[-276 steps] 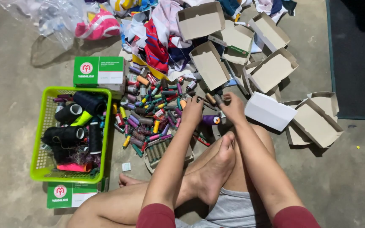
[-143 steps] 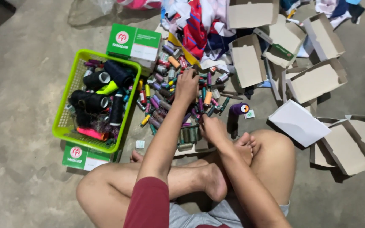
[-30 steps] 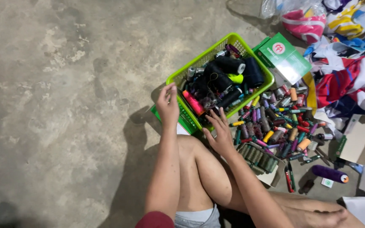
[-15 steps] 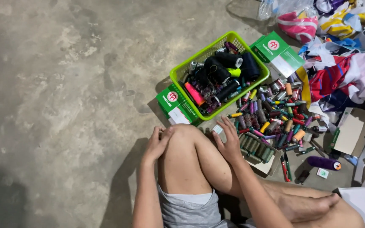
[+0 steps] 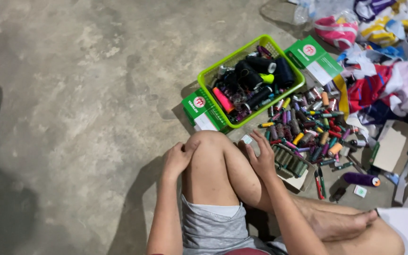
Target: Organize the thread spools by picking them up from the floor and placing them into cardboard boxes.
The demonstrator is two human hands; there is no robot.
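Head view looks down on a person seated on a concrete floor (image 5: 72, 94) with the left knee (image 5: 208, 141) raised. The left hand (image 5: 178, 158) is laid against the outer side of that knee, fingers curled loosely over the skin, with nothing gripped in it. The right hand (image 5: 262, 156) is rested on the inner side of the same leg just below the knee, fingers spread and open, nothing held; its fingertips are pointed toward a small white tag (image 5: 247, 139) lying just beside them on the floor. Just right of that hand a heap of small thread spools (image 5: 308, 127) in many colours is spread over the floor, with a row of dull green spools packed in a shallow cardboard tray (image 5: 293, 165) near the wrist. Beyond the knee a lime-green plastic basket (image 5: 213, 78) is seen, filled with large black cones of thread. Green and white boxes (image 5: 201, 108) are placed at either end of the basket. A purple spool (image 5: 359, 179) lies apart near the bare foot (image 5: 336, 222), and crumpled fabric (image 5: 378, 85) is piled at upper right.
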